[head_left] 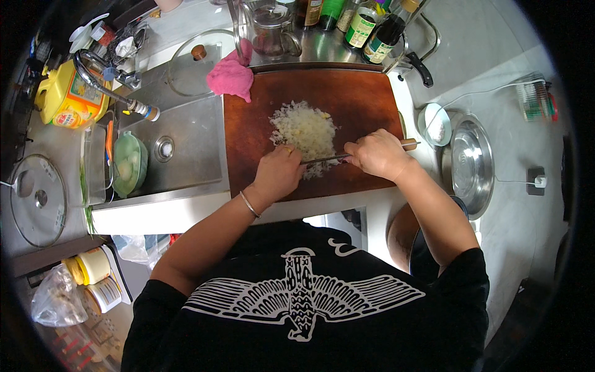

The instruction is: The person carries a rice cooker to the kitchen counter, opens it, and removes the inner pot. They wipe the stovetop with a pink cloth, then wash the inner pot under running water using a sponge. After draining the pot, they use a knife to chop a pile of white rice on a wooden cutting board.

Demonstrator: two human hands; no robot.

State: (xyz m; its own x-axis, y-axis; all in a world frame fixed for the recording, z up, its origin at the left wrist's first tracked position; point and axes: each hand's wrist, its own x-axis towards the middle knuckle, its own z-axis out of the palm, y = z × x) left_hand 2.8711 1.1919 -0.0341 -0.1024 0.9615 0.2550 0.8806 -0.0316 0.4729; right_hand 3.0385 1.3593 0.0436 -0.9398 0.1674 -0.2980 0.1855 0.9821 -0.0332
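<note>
My right hand [379, 153] grips a knife [325, 159], whose wooden handle end sticks out past the hand on the right. The thin blade edge runs left across the near side of a heap of finely chopped white vegetable [304, 125]. At the blade's left end, my left hand [281, 167] is curled over it, its fingertips partly hidden. The heap lies mid-board on a reddish-brown wooden cutting board [251, 135], with small bits scattered round its edges. A few yellowish pieces show in it.
Left of the board is a steel sink [195, 139] with a faucet [111, 93] and green bowl [130, 162]. A pink cloth [231, 76] touches the board's far-left corner. Bottles [360, 28] and a glass teapot [272, 35] stand behind; a white bowl [434, 123] and steel basin [472, 165] sit right.
</note>
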